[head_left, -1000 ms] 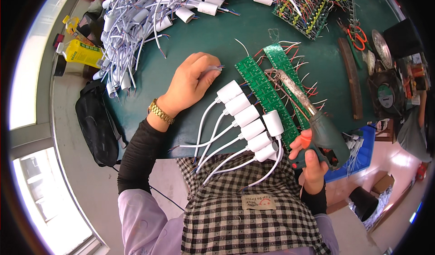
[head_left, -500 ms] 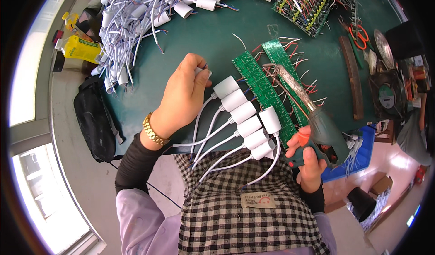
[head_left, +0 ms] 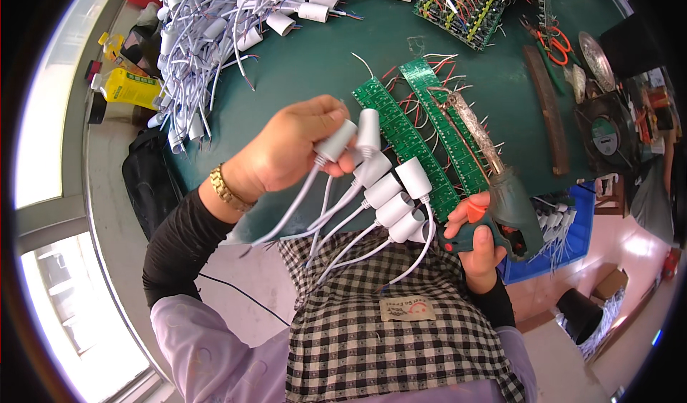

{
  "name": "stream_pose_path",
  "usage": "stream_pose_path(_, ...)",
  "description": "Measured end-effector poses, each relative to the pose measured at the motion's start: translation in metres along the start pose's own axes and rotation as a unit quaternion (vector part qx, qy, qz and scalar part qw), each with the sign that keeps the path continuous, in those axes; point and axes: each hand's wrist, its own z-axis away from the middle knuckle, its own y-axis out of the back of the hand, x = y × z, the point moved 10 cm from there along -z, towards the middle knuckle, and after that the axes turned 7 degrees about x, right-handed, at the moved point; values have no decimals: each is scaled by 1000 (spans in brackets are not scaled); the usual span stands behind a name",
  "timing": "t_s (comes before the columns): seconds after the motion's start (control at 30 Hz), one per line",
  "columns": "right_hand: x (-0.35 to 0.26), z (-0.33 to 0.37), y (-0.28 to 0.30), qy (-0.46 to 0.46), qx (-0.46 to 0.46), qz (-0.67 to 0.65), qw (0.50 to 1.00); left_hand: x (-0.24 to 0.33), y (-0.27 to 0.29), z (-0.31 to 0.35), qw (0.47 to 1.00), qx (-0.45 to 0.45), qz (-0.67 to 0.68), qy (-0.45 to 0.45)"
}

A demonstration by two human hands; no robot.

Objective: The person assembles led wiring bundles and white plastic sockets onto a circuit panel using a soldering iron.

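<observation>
My left hand (head_left: 290, 145), a gold watch at its wrist, is closed around a white cylindrical cap (head_left: 335, 142) with a white cable trailing toward me. A second white cap (head_left: 368, 129) stands tilted up against its fingertips; whether they grip it I cannot tell. Several more capped cables (head_left: 382, 190) lie in a row at the table's near edge, their cables over the checked apron. In my right hand (head_left: 478, 242) is a green-and-black soldering gun (head_left: 514, 213), its metal barrel pointing away over the boards. Beside the caps lie two green circuit board strips (head_left: 404, 138) (head_left: 438, 106) with red and white wires.
White capped cables (head_left: 204, 63) are heaped at far left, wired boards (head_left: 465, 13) at the far edge. A wooden bar (head_left: 547, 109), orange-handled pliers (head_left: 554, 45) and a fan (head_left: 605, 134) are right. A black bag (head_left: 147, 188) and yellow bottle (head_left: 129, 88) are left; a blue bin (head_left: 581, 242) sits below.
My left hand has come down to the caps and lifted one, while another has tipped up beside it. My right hand still holds the soldering gun, nearly in place.
</observation>
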Motion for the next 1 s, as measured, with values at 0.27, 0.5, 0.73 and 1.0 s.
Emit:
stream_pose_path(0.27, -8, 1, 15, 44, 38, -14, 998, 13, -4, 2, 974, 57, -199, -95)
stream_pose_path(0.5, -8, -11, 7, -8, 6, -49, 999, 61, 33, 7, 756, 285, -426, -407)
stream_pose_path(0.73, -16, -31, 7, -30, 28, -53, 998, 36, 19, -9, 778, 307, -379, -396)
stream_pose_path(1.0, -15, -48, -1, -60, 26, -45, 997, 34, 19, -11, 756, 341, -409, -380)
